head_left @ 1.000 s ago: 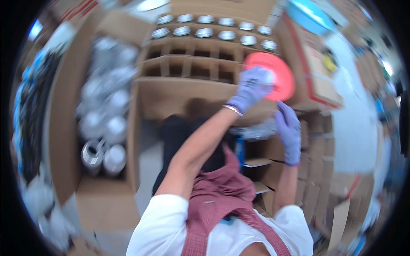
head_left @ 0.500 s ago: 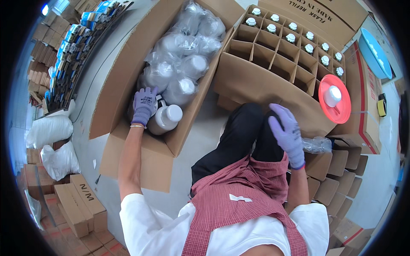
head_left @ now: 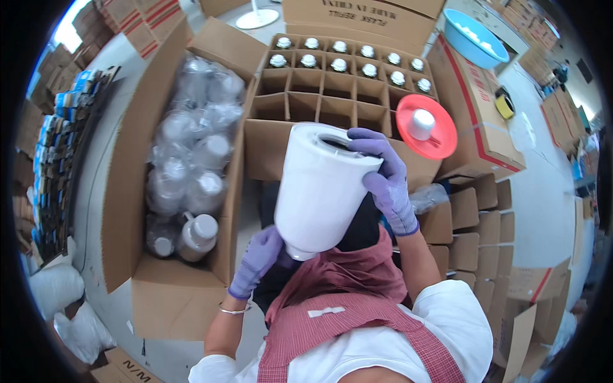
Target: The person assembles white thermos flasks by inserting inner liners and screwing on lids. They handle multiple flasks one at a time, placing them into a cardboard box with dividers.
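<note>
A large white flask body (head_left: 319, 198) is held aslant above my lap, its narrow neck end down toward me. Its wide end faces up and away, with a dark round hole in it. My right hand (head_left: 388, 179), in a purple glove, grips the rim at the wide end. My left hand (head_left: 258, 258), gloved alike, is closed at the neck end; its fingertips are hidden behind the flask. To the left, an open carton (head_left: 121, 185) holds several plastic-wrapped white flasks (head_left: 185, 153). An unwrapped flask (head_left: 199, 235) with a handle stands at its near end.
Beyond my knees stands a divided carton (head_left: 268, 150) with several silvery-topped flask refills (head_left: 338, 65) in its far cells. A red plate (head_left: 440, 135) bearing a white cup (head_left: 421, 124) rests on its right corner. Cardboard dividers (head_left: 479, 223) and a blue basin (head_left: 472, 48) are at right.
My left hand has left the carton and come to my lap. Both hands now hold a white flask body, which has come up into view. The camera view has turned as well.
</note>
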A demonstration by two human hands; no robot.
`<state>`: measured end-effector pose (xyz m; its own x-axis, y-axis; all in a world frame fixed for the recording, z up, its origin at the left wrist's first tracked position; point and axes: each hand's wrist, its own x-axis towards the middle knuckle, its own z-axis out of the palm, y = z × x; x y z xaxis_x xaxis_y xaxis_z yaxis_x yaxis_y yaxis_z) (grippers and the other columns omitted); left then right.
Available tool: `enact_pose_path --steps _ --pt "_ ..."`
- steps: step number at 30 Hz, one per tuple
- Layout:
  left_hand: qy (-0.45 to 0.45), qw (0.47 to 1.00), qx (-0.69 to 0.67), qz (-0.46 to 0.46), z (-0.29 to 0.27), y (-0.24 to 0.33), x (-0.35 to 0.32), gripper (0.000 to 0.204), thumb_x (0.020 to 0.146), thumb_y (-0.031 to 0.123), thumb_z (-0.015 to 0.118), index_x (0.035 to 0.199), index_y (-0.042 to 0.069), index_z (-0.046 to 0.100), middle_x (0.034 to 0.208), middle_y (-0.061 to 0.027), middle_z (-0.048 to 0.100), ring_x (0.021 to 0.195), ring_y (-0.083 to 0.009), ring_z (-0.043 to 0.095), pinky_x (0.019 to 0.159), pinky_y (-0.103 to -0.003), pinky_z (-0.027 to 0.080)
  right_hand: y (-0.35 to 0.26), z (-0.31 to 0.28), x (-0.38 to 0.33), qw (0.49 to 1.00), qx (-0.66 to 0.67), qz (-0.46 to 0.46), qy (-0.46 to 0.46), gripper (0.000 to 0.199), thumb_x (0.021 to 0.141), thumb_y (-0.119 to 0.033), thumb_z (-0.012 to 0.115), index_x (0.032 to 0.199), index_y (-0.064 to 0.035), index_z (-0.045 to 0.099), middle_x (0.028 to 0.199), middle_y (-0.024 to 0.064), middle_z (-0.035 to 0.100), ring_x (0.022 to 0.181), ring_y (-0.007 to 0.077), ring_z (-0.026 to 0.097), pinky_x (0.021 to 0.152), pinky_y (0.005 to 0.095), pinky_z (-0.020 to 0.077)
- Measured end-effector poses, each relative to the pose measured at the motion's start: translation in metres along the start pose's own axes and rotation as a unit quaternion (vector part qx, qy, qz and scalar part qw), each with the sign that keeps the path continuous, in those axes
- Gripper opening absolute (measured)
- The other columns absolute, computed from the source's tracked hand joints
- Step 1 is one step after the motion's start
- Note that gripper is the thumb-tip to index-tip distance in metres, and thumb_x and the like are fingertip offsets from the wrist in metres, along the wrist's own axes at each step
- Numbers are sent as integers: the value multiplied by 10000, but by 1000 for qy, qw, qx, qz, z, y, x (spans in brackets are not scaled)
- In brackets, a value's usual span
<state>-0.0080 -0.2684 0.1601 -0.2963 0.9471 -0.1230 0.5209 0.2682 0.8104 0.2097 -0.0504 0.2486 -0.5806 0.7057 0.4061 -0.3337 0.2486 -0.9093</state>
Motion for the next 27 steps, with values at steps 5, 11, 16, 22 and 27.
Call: enact_pose_path --steps 5,11,16,22,27 --pt "65 920 -379 73 30 54 67 548 1089 361 318 1383 -68 490 1368 -184 558 1281 -258 526 1120 -367 366 62 -52 -86 995 -40 67 -53 557 752 -253 764 1259 -70 624 1430 202 468 1397 340 384 1150 441 304" --pt "-42 927 -353 121 75 54 81 488 1068 288 355 1360 -72 509 1361 -176 563 1276 -260 526 1114 -361 370 31 -29 -93 954 -260 8 -147 489 770 -279 748 1202 -73 645 1296 141 578 1295 362 470 1140 525 308" --pt "-3 920 -362 153 55 88 83 474 1062 271 391 1364 -77 501 1348 -197 567 1270 -255 532 1109 -375 383 11 6 -72 939 -300 -167 -7 225 742 -75 740 942 -86 639 991 58 672 1007 255 634 1073 488 383" --pt "-124 894 -426 62 75 47 85 492 1043 226 438 1429 -79 431 1311 -206 604 1292 -289 535 1132 -379 367 42 -10 -99 972 -217 -68 -56 140 792 -76 735 910 -100 664 980 49 662 989 241 613 1018 475 433" --pt "-31 811 -580 74 38 39 57 407 1044 206 417 1305 -84 535 1235 -193 658 1231 -311 593 1121 -395 398 51 -89 -107 943 -279 148 103 177 832 -120 694 1008 -98 700 1065 81 661 1100 279 580 1082 461 378"
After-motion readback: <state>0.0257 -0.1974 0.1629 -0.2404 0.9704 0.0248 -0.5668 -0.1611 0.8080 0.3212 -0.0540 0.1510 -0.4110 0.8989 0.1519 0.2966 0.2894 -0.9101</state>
